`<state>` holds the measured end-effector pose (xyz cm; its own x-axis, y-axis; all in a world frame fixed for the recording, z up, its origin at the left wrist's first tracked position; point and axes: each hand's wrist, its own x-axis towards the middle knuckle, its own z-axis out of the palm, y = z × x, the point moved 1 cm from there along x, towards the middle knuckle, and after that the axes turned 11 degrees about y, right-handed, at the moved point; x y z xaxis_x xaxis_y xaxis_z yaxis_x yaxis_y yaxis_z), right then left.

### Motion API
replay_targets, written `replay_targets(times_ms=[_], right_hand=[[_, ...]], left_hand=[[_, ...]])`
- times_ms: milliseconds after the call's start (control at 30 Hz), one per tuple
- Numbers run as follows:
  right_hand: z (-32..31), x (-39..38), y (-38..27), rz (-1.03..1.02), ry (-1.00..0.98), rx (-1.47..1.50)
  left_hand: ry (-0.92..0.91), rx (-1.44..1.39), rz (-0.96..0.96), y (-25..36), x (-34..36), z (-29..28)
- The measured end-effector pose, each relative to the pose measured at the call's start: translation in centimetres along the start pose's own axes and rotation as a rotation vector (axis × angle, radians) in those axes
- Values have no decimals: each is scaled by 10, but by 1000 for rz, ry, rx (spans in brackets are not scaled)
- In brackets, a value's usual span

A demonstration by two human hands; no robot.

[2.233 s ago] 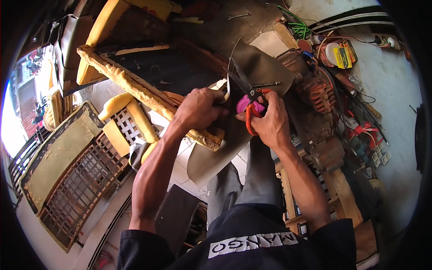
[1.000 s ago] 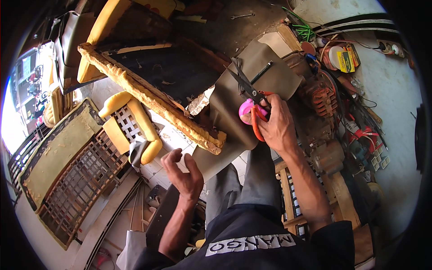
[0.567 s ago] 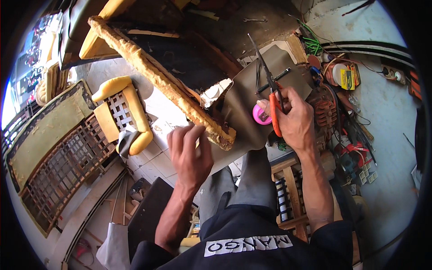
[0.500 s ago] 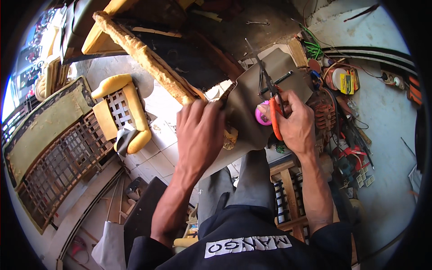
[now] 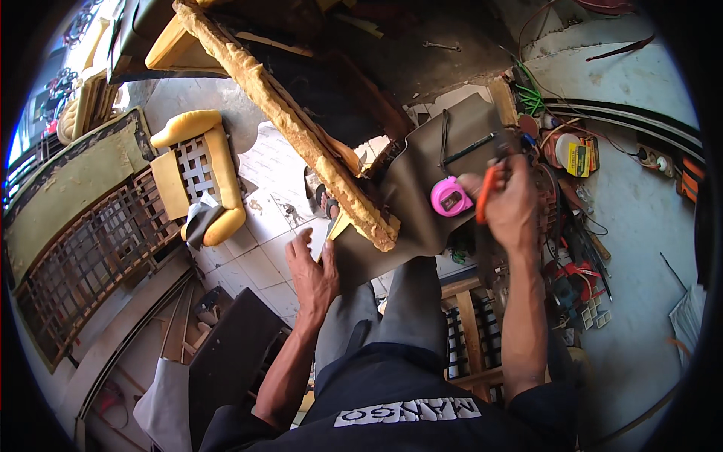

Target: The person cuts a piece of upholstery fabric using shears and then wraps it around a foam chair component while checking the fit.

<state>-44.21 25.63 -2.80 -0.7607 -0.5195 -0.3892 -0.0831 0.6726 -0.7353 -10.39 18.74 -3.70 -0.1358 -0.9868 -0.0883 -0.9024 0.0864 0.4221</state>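
Note:
My right hand (image 5: pixel 517 207) grips orange-handled scissors (image 5: pixel 490 192), whose dark blades are blurred beyond the fist. Just left of it, a round pink tape measure (image 5: pixel 451 196) lies on a grey-brown sheet of upholstery material (image 5: pixel 422 167). My left hand (image 5: pixel 312 275) is at the sheet's near left edge, fingers apart and curled; its thumb comes close to a thin yellow foam piece (image 5: pixel 338 226). A long foam-covered frame rail (image 5: pixel 286 124) slants across, its near end resting over the sheet. A black pen-like rod (image 5: pixel 468 148) and a black strip (image 5: pixel 443 135) lie farther up the sheet.
At left stand a yellow padded seat frame (image 5: pixel 234 177) with webbing and a long slatted frame (image 5: pixel 83 248). Tools and wires crowd the right, including a red-and-black tool (image 5: pixel 576 264) and a yellow box (image 5: pixel 579 160). A wrench (image 5: pixel 442 47) lies on the far floor.
My left hand has drawn back toward me from the rail's end, uncovering it, and its fingers have spread. My right hand has shifted slightly right with the scissors, leaving the tape measure fully visible.

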Motion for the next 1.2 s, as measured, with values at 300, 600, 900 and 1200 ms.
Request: replay_targets(times_ms=[300,600,900,1200], right_hand=[[34,-30,22,-401,151,-266],[32,-16,23,-239,14,-82],[32,-4,30,-230,159,-187],[35,-12,45,-365,317,-240]], left_hand=[[-258,-49,-43,-2,-9,-14],[-571,-161,-230,17,-59,-61],[-572,-182,-397,-36,-123,-96],[-648,-134,-180,-63,-101,-60]])
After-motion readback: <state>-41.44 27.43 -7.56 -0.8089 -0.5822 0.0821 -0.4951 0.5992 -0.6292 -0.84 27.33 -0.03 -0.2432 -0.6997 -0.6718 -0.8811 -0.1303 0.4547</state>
